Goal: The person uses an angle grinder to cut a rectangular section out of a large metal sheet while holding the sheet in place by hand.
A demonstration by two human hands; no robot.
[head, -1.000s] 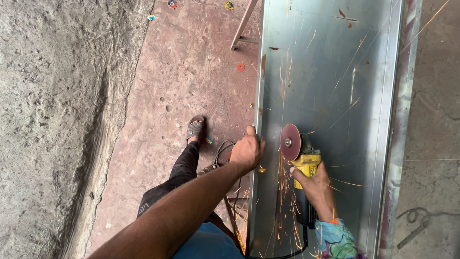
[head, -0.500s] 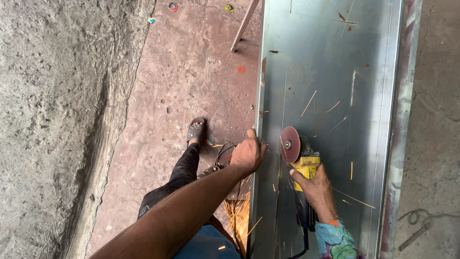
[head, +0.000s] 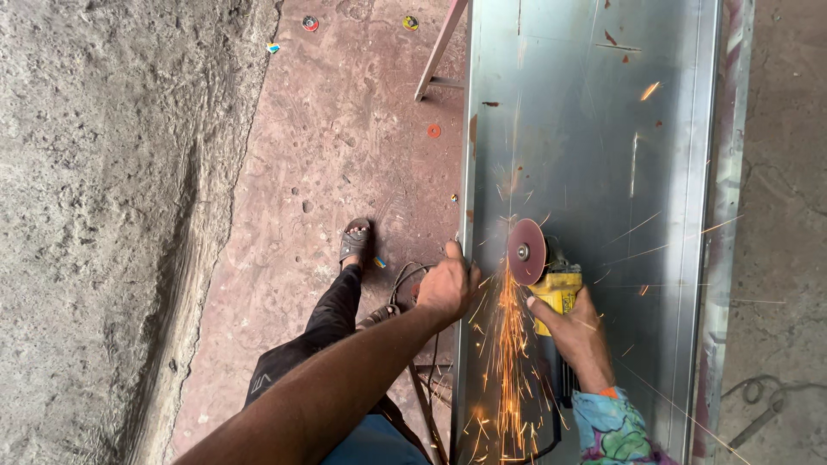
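Note:
A long grey sheet-metal panel (head: 594,129) with folded edges lies in front of me. My right hand (head: 575,331) grips a yellow angle grinder (head: 554,288) whose reddish disc (head: 525,251) stands on edge against the panel. Orange sparks (head: 508,344) spray back toward me from the disc. My left hand (head: 446,286) presses down on the panel's left edge, just left of the disc, fingers curled over the fold.
A reddish concrete floor (head: 345,146) runs left of the panel, with a rough grey wall (head: 103,215) beyond it. My sandalled foot (head: 355,241) stands on the floor. A metal stand leg (head: 438,52) and spent discs (head: 433,131) lie farther off. The grinder's cable (head: 405,280) loops under the panel edge.
The spray of sparks is thicker than half a second ago and streams toward me. Both hands and the grinder stay in about the same place on the panel.

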